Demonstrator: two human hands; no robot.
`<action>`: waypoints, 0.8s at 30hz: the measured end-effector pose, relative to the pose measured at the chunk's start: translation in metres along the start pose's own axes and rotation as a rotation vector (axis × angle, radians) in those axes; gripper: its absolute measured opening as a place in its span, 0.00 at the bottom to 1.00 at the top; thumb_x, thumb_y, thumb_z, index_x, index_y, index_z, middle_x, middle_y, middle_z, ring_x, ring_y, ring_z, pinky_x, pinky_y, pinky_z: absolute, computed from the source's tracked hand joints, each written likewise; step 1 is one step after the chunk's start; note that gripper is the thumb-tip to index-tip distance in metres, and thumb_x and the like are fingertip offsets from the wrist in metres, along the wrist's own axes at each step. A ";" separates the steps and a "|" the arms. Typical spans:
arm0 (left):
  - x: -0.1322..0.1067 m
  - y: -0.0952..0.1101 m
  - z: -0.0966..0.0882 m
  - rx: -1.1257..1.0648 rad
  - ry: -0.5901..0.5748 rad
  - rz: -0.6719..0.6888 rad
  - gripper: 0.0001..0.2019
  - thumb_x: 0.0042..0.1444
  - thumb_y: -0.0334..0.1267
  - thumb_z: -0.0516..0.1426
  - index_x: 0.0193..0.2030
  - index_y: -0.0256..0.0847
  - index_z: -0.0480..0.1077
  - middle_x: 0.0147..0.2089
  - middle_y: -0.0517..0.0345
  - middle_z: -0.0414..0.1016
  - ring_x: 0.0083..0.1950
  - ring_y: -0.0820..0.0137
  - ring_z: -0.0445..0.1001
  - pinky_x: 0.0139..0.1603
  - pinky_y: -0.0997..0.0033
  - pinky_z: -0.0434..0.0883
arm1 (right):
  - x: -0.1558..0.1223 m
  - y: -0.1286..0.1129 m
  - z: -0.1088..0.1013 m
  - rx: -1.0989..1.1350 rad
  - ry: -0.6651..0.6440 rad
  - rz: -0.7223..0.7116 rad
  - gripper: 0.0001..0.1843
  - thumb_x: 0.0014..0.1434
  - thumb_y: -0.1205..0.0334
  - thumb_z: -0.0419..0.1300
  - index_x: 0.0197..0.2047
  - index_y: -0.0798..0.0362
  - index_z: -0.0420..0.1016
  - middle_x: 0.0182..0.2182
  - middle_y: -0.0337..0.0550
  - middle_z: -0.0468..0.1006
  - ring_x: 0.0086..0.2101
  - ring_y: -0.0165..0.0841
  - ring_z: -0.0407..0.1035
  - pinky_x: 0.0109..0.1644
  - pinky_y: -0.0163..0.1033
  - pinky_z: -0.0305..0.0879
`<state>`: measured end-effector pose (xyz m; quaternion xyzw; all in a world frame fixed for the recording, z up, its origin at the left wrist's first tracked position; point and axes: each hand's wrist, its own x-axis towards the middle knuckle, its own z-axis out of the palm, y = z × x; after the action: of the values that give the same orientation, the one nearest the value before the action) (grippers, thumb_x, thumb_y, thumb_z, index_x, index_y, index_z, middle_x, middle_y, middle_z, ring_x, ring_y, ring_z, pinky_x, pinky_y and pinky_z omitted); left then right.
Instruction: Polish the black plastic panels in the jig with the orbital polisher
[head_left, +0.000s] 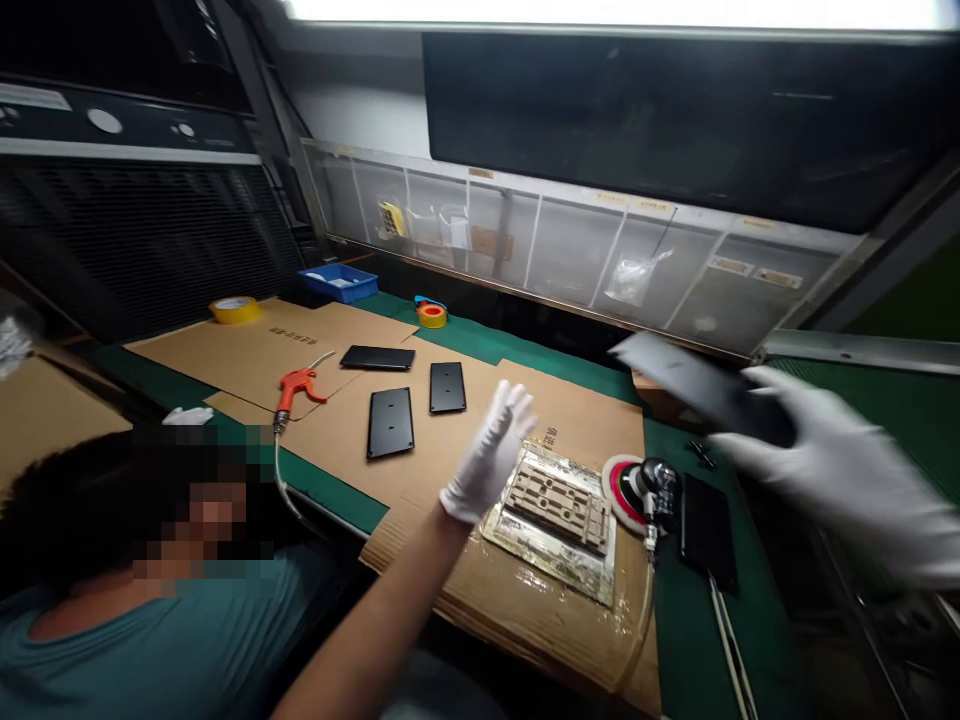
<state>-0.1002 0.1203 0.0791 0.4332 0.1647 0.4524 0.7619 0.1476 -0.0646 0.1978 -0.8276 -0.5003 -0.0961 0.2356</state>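
My right hand (817, 430), in a white glove and smeared by motion, grips a dark flat panel (675, 375) by one end, above the right side of the bench. My left hand (487, 455), also gloved, is held out with fingers stretched and nothing in them. Just right of it is a brown slotted fixture block (551, 495) on a worn metal plate (495, 530). Beside the block lies a round pad polisher (660, 485) with a hose. Three black rectangular panels (391, 422) (448, 387) (377, 357) lie on the cardboard to the left.
A person in a teal shirt (172, 640) sits at left, near an orange air blow gun (298, 388). Tape rolls (235, 310) (432, 317) and a blue tray (341, 288) stand farther back. Another black panel (706, 535) lies right of the polisher. Clear bins (510, 235) line the back.
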 end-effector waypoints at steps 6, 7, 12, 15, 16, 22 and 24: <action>-0.091 -0.028 0.050 -0.495 0.045 -0.364 0.38 0.64 0.72 0.53 0.60 0.37 0.76 0.60 0.39 0.81 0.68 0.45 0.75 0.72 0.41 0.70 | -0.109 -0.068 0.085 0.341 -0.390 -0.212 0.48 0.63 0.33 0.62 0.77 0.50 0.60 0.71 0.53 0.69 0.69 0.52 0.63 0.74 0.57 0.61; -0.100 -0.028 0.042 -0.552 0.062 -0.428 0.40 0.64 0.73 0.52 0.59 0.35 0.77 0.58 0.38 0.82 0.67 0.45 0.76 0.71 0.41 0.70 | -0.125 -0.058 0.091 0.402 -0.394 -0.163 0.44 0.67 0.34 0.57 0.77 0.48 0.60 0.71 0.50 0.68 0.69 0.50 0.63 0.74 0.56 0.61; -0.145 -0.016 0.004 -0.714 0.084 -0.596 0.53 0.58 0.82 0.45 0.64 0.32 0.75 0.62 0.32 0.79 0.64 0.41 0.77 0.65 0.34 0.73 | -0.182 0.069 0.109 -0.072 -0.234 0.414 0.45 0.70 0.31 0.37 0.71 0.54 0.69 0.58 0.65 0.77 0.56 0.61 0.74 0.58 0.64 0.72; -0.172 -0.012 -0.001 -0.762 0.128 -0.673 0.48 0.62 0.78 0.47 0.66 0.34 0.74 0.66 0.32 0.77 0.67 0.41 0.75 0.64 0.31 0.72 | -0.207 0.128 0.121 -0.389 -0.486 0.525 0.51 0.67 0.28 0.34 0.69 0.58 0.71 0.43 0.69 0.78 0.41 0.63 0.75 0.40 0.59 0.72; -0.180 -0.012 -0.002 -0.781 0.154 -0.703 0.43 0.66 0.73 0.48 0.64 0.34 0.75 0.64 0.33 0.78 0.66 0.43 0.76 0.65 0.33 0.72 | -0.213 0.138 0.123 -0.391 -0.555 0.545 0.47 0.68 0.30 0.35 0.67 0.56 0.73 0.40 0.65 0.78 0.37 0.59 0.74 0.37 0.55 0.70; -0.217 -0.020 -0.004 -0.830 0.392 -0.898 0.18 0.74 0.46 0.56 0.50 0.34 0.82 0.45 0.47 0.87 0.47 0.63 0.87 0.57 0.64 0.79 | -0.229 0.150 0.116 -0.287 -0.574 0.658 0.30 0.69 0.45 0.48 0.63 0.50 0.78 0.36 0.54 0.79 0.27 0.41 0.62 0.36 0.45 0.62; -0.227 -0.021 -0.005 -0.789 0.465 -0.936 0.15 0.72 0.43 0.59 0.46 0.34 0.82 0.41 0.49 0.88 0.43 0.64 0.87 0.49 0.69 0.81 | -0.242 0.140 0.105 -0.202 -0.439 0.691 0.30 0.69 0.45 0.51 0.63 0.53 0.78 0.36 0.54 0.79 0.30 0.42 0.65 0.38 0.46 0.62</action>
<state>-0.2135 -0.0706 0.0275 -0.1053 0.3179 0.1812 0.9247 0.1452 -0.2576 -0.0302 -0.9665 -0.2199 0.1185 0.0598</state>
